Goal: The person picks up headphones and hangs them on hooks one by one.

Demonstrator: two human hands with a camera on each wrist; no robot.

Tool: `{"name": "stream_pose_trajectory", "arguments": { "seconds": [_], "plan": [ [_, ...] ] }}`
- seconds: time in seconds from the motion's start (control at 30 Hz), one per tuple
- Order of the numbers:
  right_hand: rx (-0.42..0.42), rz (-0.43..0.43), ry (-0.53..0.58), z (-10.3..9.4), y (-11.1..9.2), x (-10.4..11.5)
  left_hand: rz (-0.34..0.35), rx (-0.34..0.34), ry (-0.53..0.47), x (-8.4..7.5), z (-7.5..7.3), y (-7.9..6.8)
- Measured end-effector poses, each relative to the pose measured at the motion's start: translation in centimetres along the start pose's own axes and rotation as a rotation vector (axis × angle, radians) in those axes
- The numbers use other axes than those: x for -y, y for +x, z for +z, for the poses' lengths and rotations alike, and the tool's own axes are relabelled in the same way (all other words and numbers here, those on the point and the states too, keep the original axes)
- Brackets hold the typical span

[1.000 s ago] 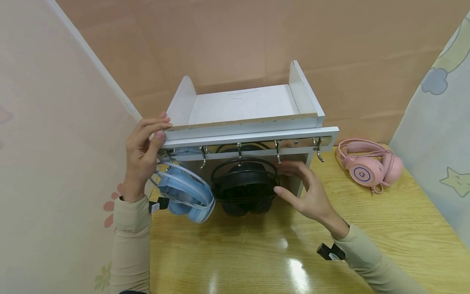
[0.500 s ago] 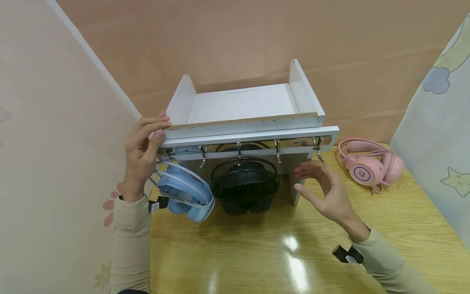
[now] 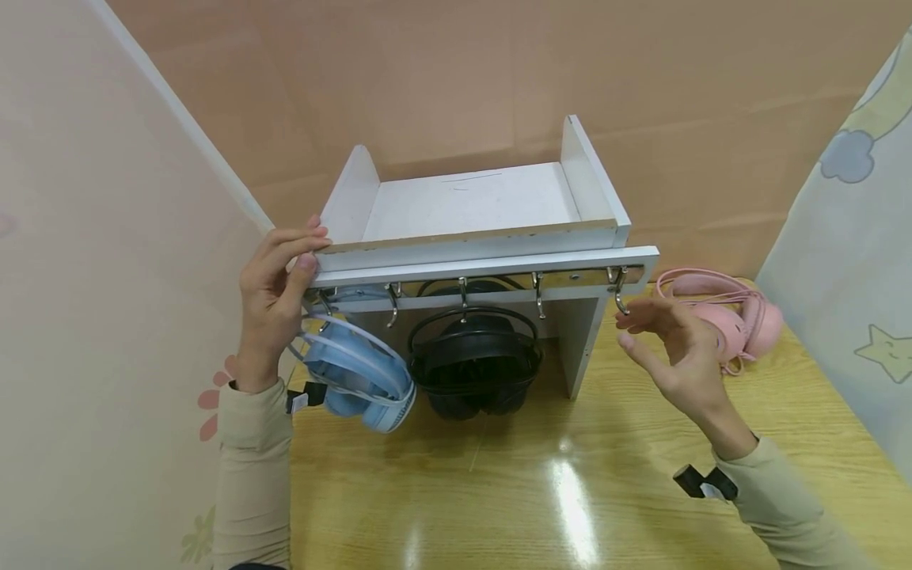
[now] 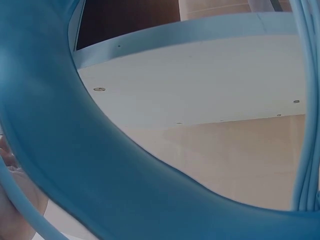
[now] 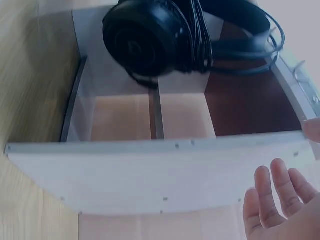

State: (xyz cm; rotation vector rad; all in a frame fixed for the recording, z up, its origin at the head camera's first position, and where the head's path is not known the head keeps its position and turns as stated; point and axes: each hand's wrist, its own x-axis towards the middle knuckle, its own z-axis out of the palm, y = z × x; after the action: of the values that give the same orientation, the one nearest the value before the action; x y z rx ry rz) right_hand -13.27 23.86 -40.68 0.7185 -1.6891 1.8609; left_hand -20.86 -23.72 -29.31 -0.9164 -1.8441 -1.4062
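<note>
At the left front corner of the white shelf rack (image 3: 463, 204), my left hand (image 3: 273, 293) grips the edge, fingers on top and thumb at the front. Below that hand, light blue headphones (image 3: 359, 368) hang from the leftmost hook; their blue band (image 4: 110, 155) fills much of the left wrist view. Black headphones (image 3: 476, 342) hang from the middle hook, and their ear cup (image 5: 142, 42) shows in the right wrist view. My right hand (image 3: 687, 360) holds nothing, fingers bent loosely, just below the rightmost hook (image 3: 621, 294) and partly in front of the pink headphones (image 3: 764, 324).
The rack stands on a yellow wood-grain table (image 3: 499, 491) before a brown back wall (image 3: 442, 79). A pale wall (image 3: 107, 277) rises close on the left, a patterned one (image 3: 855, 261) on the right. Several metal hooks line the rack's front rail (image 3: 499, 265).
My right hand has moved right, away from the black headphones, past the rack's side panel to beside the pink headphones. My left hand and the hanging headphones stay nearly still.
</note>
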Motion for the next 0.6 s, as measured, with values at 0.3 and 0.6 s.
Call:
{"name": "stream_pose_trajectory", "arguments": {
  "seconds": [0.3, 0.6],
  "plan": [
    [-0.05, 0.012, -0.013, -2.4, 1.3, 0.0, 0.003, -0.002, -0.001, -0.1, 0.1, 0.1],
    [-0.123, 0.07, -0.148, -5.5, 2.7, -0.2, 0.011, 0.015, 0.01, -0.1, -0.1, 0.1]
  ]
}}
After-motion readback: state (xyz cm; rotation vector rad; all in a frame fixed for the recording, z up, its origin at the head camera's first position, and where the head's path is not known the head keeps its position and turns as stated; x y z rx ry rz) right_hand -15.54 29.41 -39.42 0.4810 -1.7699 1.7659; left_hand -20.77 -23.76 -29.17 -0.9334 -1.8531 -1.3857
